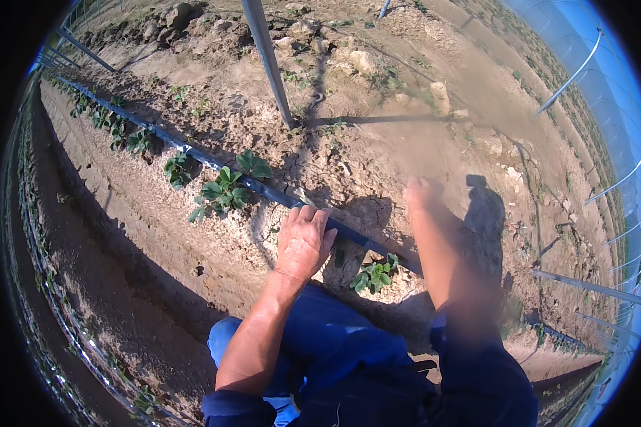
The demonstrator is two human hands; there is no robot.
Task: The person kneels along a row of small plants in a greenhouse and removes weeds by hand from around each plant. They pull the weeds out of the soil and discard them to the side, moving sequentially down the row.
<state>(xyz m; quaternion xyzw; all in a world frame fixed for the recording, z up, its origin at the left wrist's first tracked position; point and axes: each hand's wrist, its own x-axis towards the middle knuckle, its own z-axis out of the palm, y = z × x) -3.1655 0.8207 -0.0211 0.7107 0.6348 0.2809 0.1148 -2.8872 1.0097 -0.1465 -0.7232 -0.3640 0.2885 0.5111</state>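
Note:
My left hand (303,241) rests its curled fingers on a dark drip-irrigation pipe (267,190) that runs diagonally across the dry soil bed; whether they close round it is hard to see. To the right, beyond the pipe, my right hand (417,196) is over bare soil, its fingers curled and partly hidden; I cannot tell whether it holds anything. A leafy strawberry-like plant (225,191) grows beside the pipe, left of my left hand. A smaller green plant (374,275) stands between my forearms, near the pipe.
A metal post (270,64) stands in the soil ahead. Stones (364,62) and clods lie around it. Low plants (139,142) follow the pipe at left, above a shaded furrow (139,277). Tunnel hoops (571,77) rise at right.

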